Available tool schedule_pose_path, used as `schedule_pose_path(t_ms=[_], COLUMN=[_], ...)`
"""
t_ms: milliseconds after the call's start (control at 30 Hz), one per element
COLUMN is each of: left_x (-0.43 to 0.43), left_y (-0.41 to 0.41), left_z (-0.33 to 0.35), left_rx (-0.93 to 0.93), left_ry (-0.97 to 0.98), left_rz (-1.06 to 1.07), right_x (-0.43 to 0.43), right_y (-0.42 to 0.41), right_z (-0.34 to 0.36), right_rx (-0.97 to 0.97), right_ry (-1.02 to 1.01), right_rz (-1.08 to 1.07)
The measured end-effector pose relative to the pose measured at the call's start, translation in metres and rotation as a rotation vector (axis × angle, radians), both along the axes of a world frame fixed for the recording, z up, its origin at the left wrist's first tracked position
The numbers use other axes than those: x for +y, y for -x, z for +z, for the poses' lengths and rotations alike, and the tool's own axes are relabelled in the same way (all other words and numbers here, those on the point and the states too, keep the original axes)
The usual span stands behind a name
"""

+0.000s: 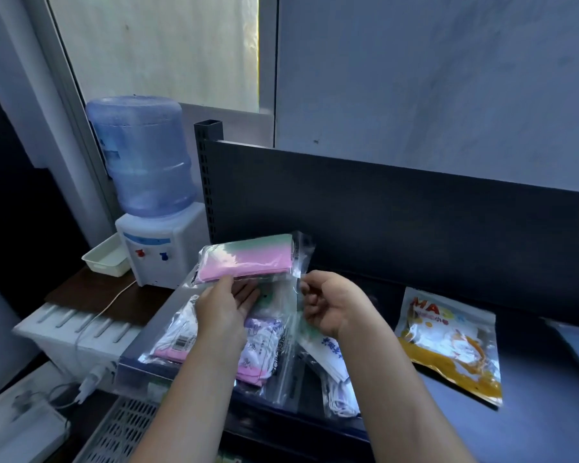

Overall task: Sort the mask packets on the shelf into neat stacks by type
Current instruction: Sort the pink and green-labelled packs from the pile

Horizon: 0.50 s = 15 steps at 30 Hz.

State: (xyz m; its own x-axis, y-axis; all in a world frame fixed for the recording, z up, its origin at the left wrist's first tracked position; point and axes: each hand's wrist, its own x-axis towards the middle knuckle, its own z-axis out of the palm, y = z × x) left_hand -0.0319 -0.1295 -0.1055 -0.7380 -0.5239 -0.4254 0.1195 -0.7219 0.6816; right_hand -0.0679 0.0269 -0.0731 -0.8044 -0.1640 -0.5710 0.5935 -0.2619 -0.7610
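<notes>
A pink-and-green mask packet is held at centre frame above the shelf, the left hand gripping its lower edge and the right hand pinching its clear flap. Loose packets lie heaped beneath (a yellow packet lies apart, at right). A water dispenser stands at upper left.

A dark shelf carries a loose pile of clear mask packets at left, with a yellow packet lying apart at right.

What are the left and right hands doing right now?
Left hand: holds the pink-and-green mask packet, thumb on top.
Right hand: pinches that packet's clear flap.
</notes>
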Motion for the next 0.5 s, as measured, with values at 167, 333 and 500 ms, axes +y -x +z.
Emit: schedule_pose_path(t_ms=[167,333,500], left_x=[-0.001,0.005,0.009], left_y=[0.0,-0.003,-0.009], left_z=[-0.008,-0.004,0.01], left_rx=[0.107,0.249,0.352], left_ry=[-0.068,-0.138,-0.071], left_rz=[0.0,-0.076,-0.113], right_x=[0.0,0.013,0.054], right_y=[-0.004,-0.009,-0.007], right_z=[-0.001,0.002,0.009], right_rx=[0.327,0.411,0.416], right_ry=[-0.303,-0.231,-0.032], right_rz=[-0.004,-0.119,-0.304])
